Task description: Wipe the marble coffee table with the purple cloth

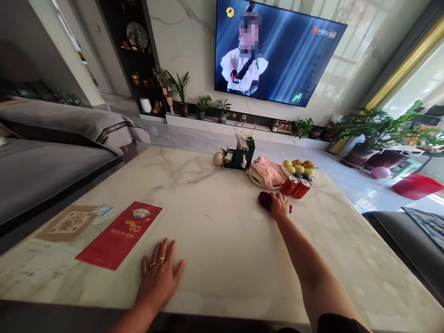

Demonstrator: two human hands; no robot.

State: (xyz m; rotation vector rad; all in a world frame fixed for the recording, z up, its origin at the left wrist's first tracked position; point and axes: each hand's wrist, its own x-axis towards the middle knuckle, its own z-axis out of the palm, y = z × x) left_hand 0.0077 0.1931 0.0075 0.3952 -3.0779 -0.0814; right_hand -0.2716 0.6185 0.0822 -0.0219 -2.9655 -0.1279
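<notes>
My left hand (160, 269) lies flat and open on the marble table (215, 231) near its front edge, fingers spread, beside a red envelope (120, 233). My right arm stretches far across the table. My right hand (279, 205) is closed down on a dark purple cloth (265, 200), pressing it to the tabletop. Two red cans (296, 187) lie just beyond that hand.
A plate with a pink folded cloth (268, 172), a bowl of fruit (299, 167), a black tissue holder (240, 155) and a gold ball (218, 159) stand at the table's far edge. A paper sheet (66, 224) lies front left. Grey sofas flank the table; a television hangs on the wall.
</notes>
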